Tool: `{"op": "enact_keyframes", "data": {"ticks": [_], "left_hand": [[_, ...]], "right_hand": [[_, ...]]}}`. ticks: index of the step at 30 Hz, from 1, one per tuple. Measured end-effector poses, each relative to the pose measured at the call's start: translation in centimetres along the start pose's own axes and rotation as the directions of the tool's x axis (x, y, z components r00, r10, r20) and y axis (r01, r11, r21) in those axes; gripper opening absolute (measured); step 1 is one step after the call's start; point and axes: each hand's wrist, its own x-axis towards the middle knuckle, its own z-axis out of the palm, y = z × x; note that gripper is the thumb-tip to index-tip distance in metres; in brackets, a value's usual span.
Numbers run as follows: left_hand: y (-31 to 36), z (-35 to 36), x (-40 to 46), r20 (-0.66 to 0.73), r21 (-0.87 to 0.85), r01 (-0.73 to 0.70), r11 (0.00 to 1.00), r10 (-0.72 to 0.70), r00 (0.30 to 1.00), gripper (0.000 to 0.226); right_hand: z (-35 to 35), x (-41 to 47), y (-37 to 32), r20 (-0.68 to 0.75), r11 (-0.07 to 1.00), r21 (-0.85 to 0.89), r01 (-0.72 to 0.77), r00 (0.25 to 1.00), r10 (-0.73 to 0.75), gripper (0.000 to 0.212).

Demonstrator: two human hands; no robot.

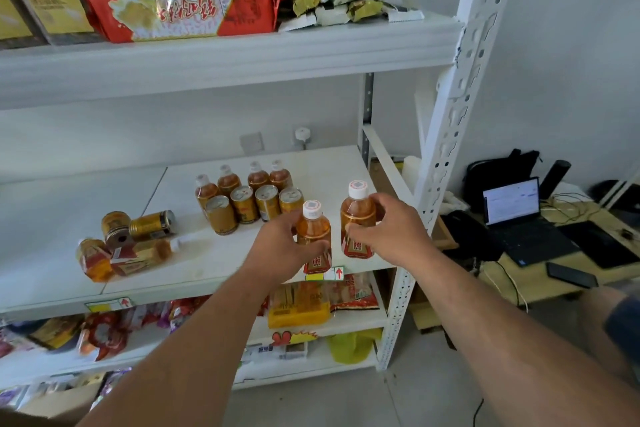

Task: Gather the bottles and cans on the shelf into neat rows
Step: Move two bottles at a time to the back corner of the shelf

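Observation:
On the white middle shelf point(214, 263) several amber tea bottles point(258, 177) stand in a back row, with several gold cans point(244, 204) in a row just in front. My left hand point(282, 246) grips an upright amber bottle point(314, 232) with a white cap near the shelf's front edge. My right hand point(384, 229) grips a second upright bottle point(357, 215) just to its right. Further left lie a toppled gold can point(152, 225), another can point(116, 229) and two fallen bottles point(138, 258), scattered.
The shelf's white upright post point(446, 135) stands close to my right hand. Red snack packs point(166, 10) fill the shelf above, mixed snack bags point(298, 305) the shelves below. To the right a laptop point(519, 215) and a phone point(571, 274) lie on a low table.

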Motion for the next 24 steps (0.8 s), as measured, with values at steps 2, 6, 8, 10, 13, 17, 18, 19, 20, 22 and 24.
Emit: {"op": "enact_keyframes", "data": {"ticks": [2,6,8,10,13,17,18,19,20,22,24], "left_hand": [[-0.3,0.2,1.6,0.020,-0.002,-0.002,1.000,0.002,1.000,0.040],[-0.8,0.2,4.5,0.040,-0.009,-0.026,1.000,0.026,0.999,0.042],[-0.9,0.3,5.9,0.041,0.007,-0.032,0.999,0.032,0.999,0.044],[-0.9,0.5,7.1,0.044,0.005,-0.026,1.000,0.026,0.999,0.044],[-0.8,0.8,9.1,0.050,-0.011,-0.031,0.999,0.032,0.998,0.037],[-0.7,1.3,12.0,0.052,0.012,-0.023,1.000,0.022,0.998,0.043],[-0.6,1.4,12.8,0.051,0.018,-0.008,1.000,0.007,0.999,0.047],[-0.6,1.5,13.6,0.052,0.021,0.007,1.000,-0.008,0.999,0.050],[-0.4,1.6,14.4,0.050,0.020,0.020,1.000,-0.021,0.999,0.051],[-0.1,1.7,15.9,0.038,0.025,0.034,0.999,-0.035,0.999,0.051],[0.0,1.9,17.5,0.018,0.016,0.038,0.999,-0.038,0.999,0.052]], "right_hand": [[-0.1,1.5,-0.2,-0.011,1.000,-0.022,-0.001,1.000,0.001,0.055],[-0.2,4.3,-0.6,-0.048,1.000,-0.019,-0.013,0.999,0.012,0.056],[-0.1,5.6,-0.6,-0.055,1.000,-0.019,-0.020,0.998,0.019,0.055],[0.0,6.8,-0.6,-0.057,1.000,-0.016,-0.027,0.998,0.026,0.056],[0.1,8.9,-0.4,-0.063,0.999,-0.019,-0.029,0.998,0.028,0.057],[0.1,12.1,0.1,-0.048,0.999,-0.027,-0.037,0.998,0.036,0.059],[0.1,12.9,0.3,-0.045,0.999,-0.028,-0.040,0.998,0.039,0.060],[0.1,13.8,0.6,-0.042,0.999,-0.024,-0.042,0.998,0.041,0.059],[0.1,14.7,0.8,-0.041,0.999,-0.020,-0.043,0.998,0.043,0.057],[0.2,16.3,1.2,-0.043,0.999,-0.012,-0.048,0.998,0.047,0.053],[0.5,17.8,1.5,-0.045,0.998,-0.003,-0.059,0.997,0.059,0.053]]}}
